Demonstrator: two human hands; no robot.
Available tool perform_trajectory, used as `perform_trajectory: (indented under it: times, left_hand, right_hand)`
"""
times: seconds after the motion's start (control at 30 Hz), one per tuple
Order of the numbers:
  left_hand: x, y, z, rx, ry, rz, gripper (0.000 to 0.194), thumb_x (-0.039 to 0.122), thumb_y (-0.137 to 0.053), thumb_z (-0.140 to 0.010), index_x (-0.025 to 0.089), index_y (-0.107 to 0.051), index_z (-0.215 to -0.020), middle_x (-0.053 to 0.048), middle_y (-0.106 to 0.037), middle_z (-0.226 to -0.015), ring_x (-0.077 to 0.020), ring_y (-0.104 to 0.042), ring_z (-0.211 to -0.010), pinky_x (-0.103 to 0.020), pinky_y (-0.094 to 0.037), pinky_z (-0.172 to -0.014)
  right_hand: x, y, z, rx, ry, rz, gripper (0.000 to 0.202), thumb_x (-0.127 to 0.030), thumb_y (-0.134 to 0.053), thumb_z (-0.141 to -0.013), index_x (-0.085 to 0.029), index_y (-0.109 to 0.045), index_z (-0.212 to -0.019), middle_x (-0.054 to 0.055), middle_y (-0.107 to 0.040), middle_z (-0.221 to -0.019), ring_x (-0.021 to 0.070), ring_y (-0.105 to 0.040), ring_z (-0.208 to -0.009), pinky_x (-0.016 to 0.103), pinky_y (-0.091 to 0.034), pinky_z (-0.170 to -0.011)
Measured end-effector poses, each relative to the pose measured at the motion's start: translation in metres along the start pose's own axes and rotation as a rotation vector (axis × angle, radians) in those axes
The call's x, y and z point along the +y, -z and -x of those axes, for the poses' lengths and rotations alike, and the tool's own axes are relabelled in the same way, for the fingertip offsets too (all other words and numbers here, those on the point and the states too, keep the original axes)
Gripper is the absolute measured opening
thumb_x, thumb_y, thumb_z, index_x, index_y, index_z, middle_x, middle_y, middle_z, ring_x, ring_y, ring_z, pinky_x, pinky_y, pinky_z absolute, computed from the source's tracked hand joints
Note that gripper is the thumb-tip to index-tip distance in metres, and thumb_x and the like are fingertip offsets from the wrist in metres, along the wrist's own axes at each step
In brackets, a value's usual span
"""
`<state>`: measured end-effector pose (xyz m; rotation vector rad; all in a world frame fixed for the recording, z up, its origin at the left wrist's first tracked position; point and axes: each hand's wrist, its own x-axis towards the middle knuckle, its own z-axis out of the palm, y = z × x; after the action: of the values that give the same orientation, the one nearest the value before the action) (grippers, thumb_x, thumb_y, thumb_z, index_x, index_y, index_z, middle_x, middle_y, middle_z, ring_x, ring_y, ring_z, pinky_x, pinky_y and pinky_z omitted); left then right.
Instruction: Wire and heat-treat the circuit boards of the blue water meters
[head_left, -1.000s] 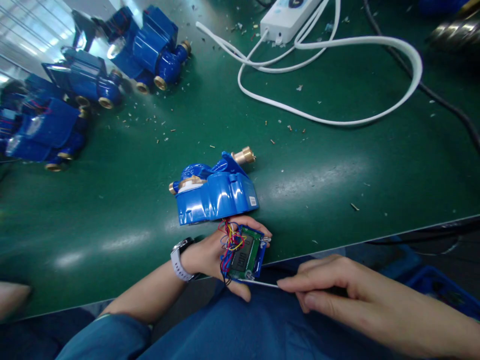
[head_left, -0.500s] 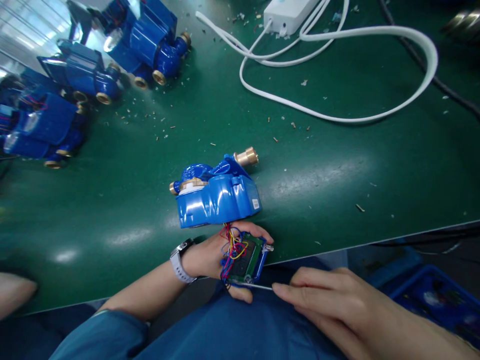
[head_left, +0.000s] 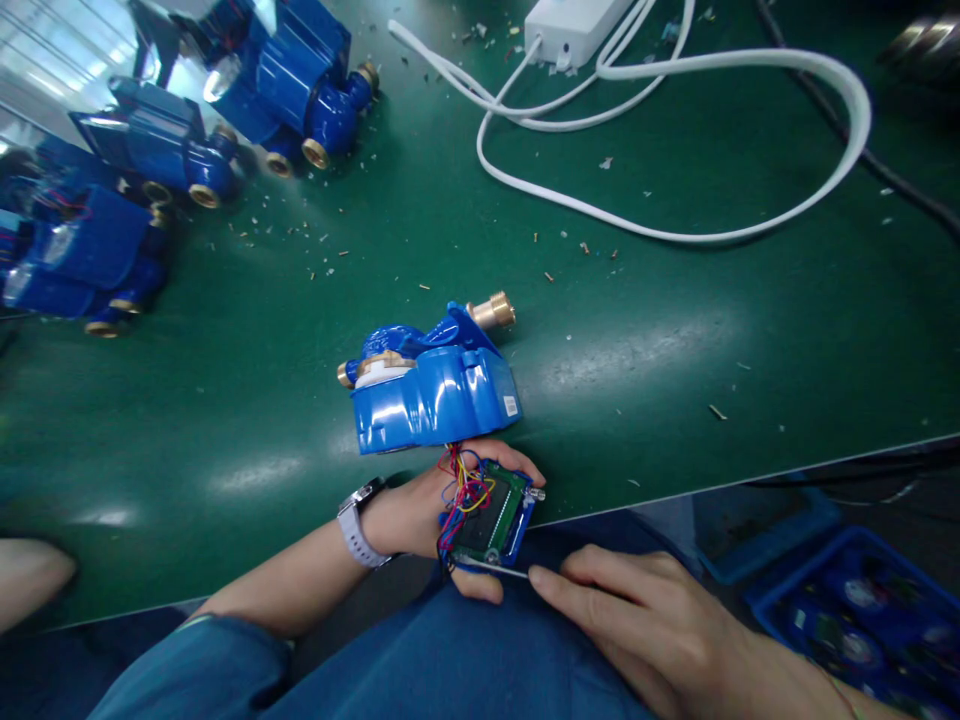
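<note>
My left hand is closed around a green circuit board in a blue casing, just past the table's front edge. Red, yellow and blue wires run from the board up to a blue water meter with brass threaded ends, which lies on its side on the table. My right hand pinches a thin metal rod-like tool; its handle is hidden by the fingers. The tool's far end meets the board's lower edge near my left thumb. A small metal spring-like part sticks out at the board's upper right corner.
Several blue water meters stand at the back left. A white adapter box and its looped white cable lie at the back. Scraps dot the green table. Blue bins sit below, at right. Someone's arm shows at left.
My right hand and the thin tool have shifted slightly left along the board's lower edge. My left hand keeps the board in nearly the same place.
</note>
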<state>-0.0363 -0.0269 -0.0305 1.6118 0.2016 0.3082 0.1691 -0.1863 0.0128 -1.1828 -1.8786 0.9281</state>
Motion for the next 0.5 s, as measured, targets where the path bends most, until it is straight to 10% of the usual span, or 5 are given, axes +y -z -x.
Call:
perform_trajectory:
  times: [0.5]
  left_hand:
    - [-0.003, -0.004, 0.000, 0.095, -0.039, 0.041, 0.109, 0.050, -0.094, -0.044, 0.031, -0.038, -0.136, -0.011, -0.056, -0.126, -0.0283, -0.062, -0.109, -0.044, -0.049, -0.099]
  right_hand:
    - [-0.010, -0.007, 0.002, 0.077, -0.121, -0.187, 0.034, -0.016, -0.038, -0.103, -0.014, -0.060, -0.130, 0.009, -0.067, -0.096, 0.0139, -0.066, -0.084, 0.021, -0.057, -0.068]
